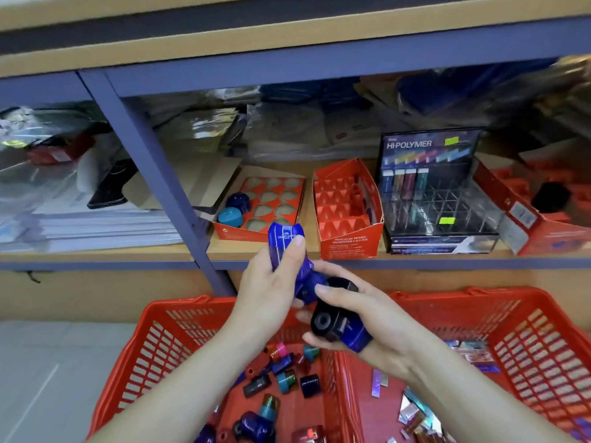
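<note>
Blue wrapper (pixel 285 246), printed with white lettering and crumpled at its lower end, sits in the left hand (pixel 268 284). The left grip is closed: the thumb presses flat on the front of the film and the curled fingers back it from behind, so the wrapper is pinched between them. Its upper edge stands clear above the thumb.

Right hand (pixel 379 324) holds a black sharpener (pixel 331 319) just below and right of the wrapper. The right grip is wrapped around the body, with the index finger across the top and the remaining fingers curled underneath. The round sharpening opening faces the camera. A blue band covers the end of the sharpener nearest the palm. The wrapper's crumpled end touches the sharpener's top; whether film and band are one piece cannot be determined.

Both hands are positioned in front of the shelf (pixel 96 254) edge and above two red baskets. The left basket (pixel 134 356) contains loose sharpeners (pixel 286 380) in several colours. The right basket (pixel 540 346) contains flat packets (pixel 415 412).

On the shelf, a red tray (pixel 238 235) with rounded cut-outs carries a teal sharpener (pixel 230 215) and a dark blue sharpener (pixel 240 201). A red sharpener box (pixel 351 246) stands beside it, followed by a Hi-Polymer display (pixel 428 148).
</note>
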The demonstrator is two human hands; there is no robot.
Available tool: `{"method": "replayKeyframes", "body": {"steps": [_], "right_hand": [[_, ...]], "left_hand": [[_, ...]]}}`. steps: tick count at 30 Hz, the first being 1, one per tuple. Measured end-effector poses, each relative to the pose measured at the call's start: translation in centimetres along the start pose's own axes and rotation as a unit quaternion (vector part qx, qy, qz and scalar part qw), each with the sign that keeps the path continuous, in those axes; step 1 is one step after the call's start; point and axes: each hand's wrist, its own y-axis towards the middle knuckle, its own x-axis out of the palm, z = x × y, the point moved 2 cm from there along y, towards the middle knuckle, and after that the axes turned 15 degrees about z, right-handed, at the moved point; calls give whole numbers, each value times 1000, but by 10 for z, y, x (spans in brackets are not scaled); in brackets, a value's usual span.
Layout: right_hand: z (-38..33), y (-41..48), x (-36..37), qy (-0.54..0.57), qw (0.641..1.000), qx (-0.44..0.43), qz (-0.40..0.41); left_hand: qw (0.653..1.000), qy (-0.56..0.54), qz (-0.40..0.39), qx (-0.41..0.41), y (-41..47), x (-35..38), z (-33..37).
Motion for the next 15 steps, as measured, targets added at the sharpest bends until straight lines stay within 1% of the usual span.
{"method": "replayKeyframes", "body": {"steps": [2,4,8,11,15], "right_hand": [[-10,-7,-3,-3,1000,-17,0],[-20,-13,-9,-19,999,-31,7],[-38,-26,-25,-8,997,-71,15],[-53,-36,-43,-8,993,-114,29],[-71,-46,-61,-3,987,-147,61]], "left_hand": [[997,-59,-35,-43,-8,12,6],[990,-103,-47,-83,-15,26,14],[983,-158,-23,-89,-26,62,35],[975,-200,-27,-98,-31,87,51],[945,-275,-41,-170,-34,108,61]]}}
